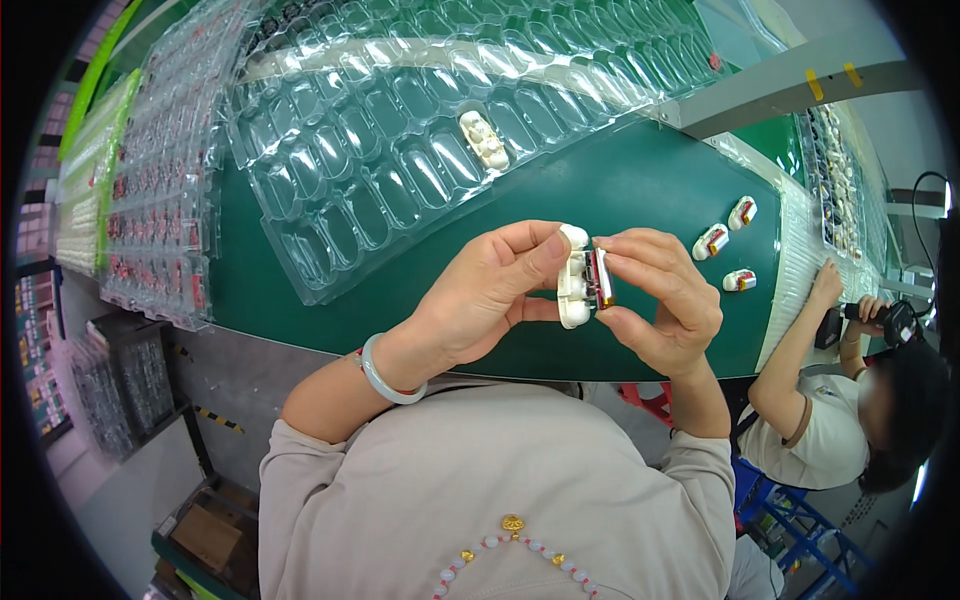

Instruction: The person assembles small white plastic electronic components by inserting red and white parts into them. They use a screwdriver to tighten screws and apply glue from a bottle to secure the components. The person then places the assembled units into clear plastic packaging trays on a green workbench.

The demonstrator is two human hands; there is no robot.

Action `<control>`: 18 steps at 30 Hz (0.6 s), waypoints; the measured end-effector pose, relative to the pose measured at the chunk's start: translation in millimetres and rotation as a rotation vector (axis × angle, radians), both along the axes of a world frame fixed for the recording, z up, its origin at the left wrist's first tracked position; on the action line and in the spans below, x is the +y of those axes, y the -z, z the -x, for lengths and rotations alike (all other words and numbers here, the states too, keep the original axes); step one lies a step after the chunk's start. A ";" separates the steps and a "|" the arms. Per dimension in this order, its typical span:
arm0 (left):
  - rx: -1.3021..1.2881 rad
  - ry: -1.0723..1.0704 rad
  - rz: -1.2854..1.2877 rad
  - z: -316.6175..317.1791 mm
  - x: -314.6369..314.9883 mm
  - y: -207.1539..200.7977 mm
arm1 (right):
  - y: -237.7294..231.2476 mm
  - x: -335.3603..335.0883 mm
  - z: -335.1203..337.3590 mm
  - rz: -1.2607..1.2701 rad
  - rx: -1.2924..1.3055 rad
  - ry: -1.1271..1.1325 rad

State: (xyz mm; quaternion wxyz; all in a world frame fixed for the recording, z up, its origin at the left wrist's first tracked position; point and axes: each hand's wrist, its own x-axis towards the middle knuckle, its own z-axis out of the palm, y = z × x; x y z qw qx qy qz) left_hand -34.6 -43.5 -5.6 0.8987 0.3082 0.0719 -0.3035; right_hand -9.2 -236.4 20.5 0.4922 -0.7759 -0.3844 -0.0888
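Head view: the green surface [620, 185] carries a clear tray [385, 178], its far end indistinct; a grey beam [765, 107] blocks the far right corner. Over the near edge, fingers of the left hand [485, 285] clamp a white casing [572, 290], those of the right hand [665, 295] a red-and-white module [603, 278]; I can't tell whether these touch. Three small assemblies [711, 242] lie near the right edge.
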 end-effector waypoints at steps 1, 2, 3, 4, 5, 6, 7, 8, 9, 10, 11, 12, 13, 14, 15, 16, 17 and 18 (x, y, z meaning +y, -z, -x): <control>0.001 -0.004 0.011 0.4 -0.5 -0.6 | 0.5 -0.5 0.4 -0.006 0.012 -0.001; 0.007 -0.008 0.010 0.7 -1.0 -1.4 | 0.8 -1.4 0.6 -0.011 0.024 -0.003; 0.011 -0.008 0.009 0.6 -1.6 -2.5 | 1.0 -2.1 0.9 -0.017 0.035 -0.002; 0.016 -0.010 0.008 0.6 -1.9 -2.7 | 1.9 -2.4 1.5 -0.031 0.049 -0.001; 0.015 -0.010 0.010 0.5 -2.0 -2.2 | 3.3 -2.6 2.0 -0.044 0.064 -0.001; 0.014 -0.008 0.012 0.4 -2.0 -1.5 | 4.7 -2.5 2.6 -0.058 0.078 0.001; 0.014 -0.007 0.014 0.4 -2.0 -0.8 | 5.6 -2.1 3.0 -0.064 0.087 0.005; 0.014 -0.008 0.015 0.8 -2.0 -0.4 | 6.5 -1.6 3.3 -0.069 0.096 0.008; 0.014 -0.006 0.017 1.2 -2.3 -0.3 | 7.0 -1.3 3.8 -0.074 0.106 0.014; 0.015 -0.005 0.019 1.4 -2.5 -0.4 | 7.5 -1.1 4.0 -0.078 0.106 0.016; 0.014 -0.003 0.017 1.4 -2.5 -1.0 | 8.0 -0.8 4.1 -0.082 0.106 0.018; 0.013 -0.001 0.014 1.6 -2.4 -1.9 | 8.6 -0.7 4.5 -0.086 0.106 0.020; 0.013 0.001 0.011 1.9 -2.4 -2.4 | 9.2 -0.7 5.1 -0.084 0.109 0.024; 0.015 -0.002 0.017 2.6 -2.5 -2.5 | 9.7 -0.8 5.8 -0.082 0.111 0.028; 0.016 -0.005 0.021 2.9 -2.5 -2.8 | 9.8 -0.7 6.0 -0.081 0.112 0.033; 0.016 -0.008 0.025 3.3 -2.5 -2.7 | 9.8 -0.3 6.4 -0.078 0.112 0.031; 0.010 -0.003 0.015 4.0 -2.7 -2.5 | 9.7 0.4 7.0 -0.076 0.113 0.029; 0.003 0.002 0.004 4.4 -2.7 -2.1 | 9.7 1.0 7.3 -0.073 0.112 0.028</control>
